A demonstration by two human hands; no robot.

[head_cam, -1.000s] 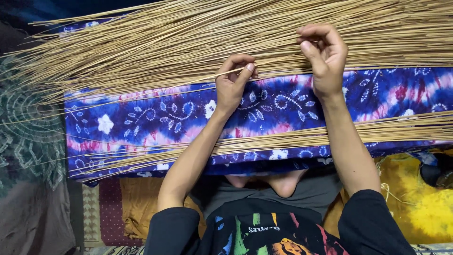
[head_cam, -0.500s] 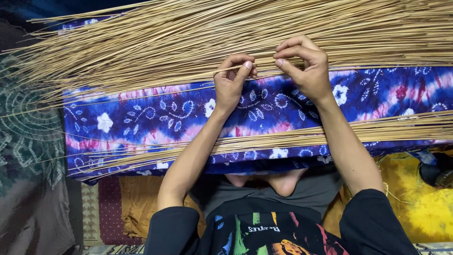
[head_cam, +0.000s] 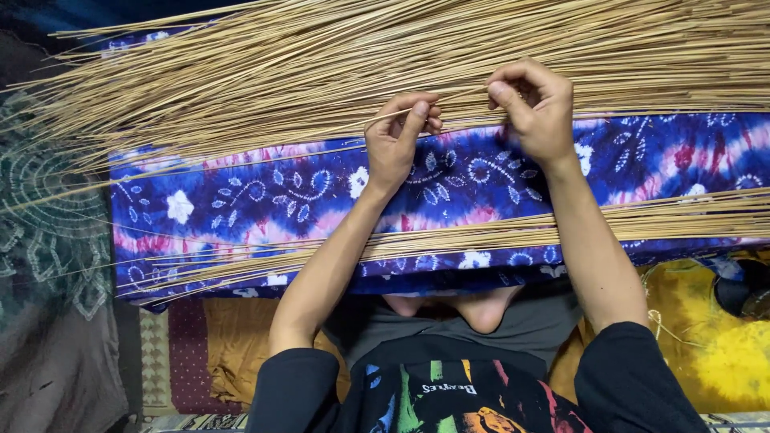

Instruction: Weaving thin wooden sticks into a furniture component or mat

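Pinching thin sticks (head_cam: pixel 321 72), both hands' fingers (head_cam: pixel 417 112) work above patterned cloth (head_cam: pixel 265 192).

Dry matt straw sticks (head_cam: pixel 337 72); soft printed cloth (head_cam: pixel 265 192).

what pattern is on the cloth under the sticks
The cloth is blue and purple tie-dye with pink patches and white flower and leaf prints; the head view shows it.

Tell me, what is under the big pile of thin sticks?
Under the big heap of thin tan sticks lies a blue and purple tie-dye cloth with white flowers. It shows only below the heap; the part beneath the sticks is covered, so anything else there cannot be seen.
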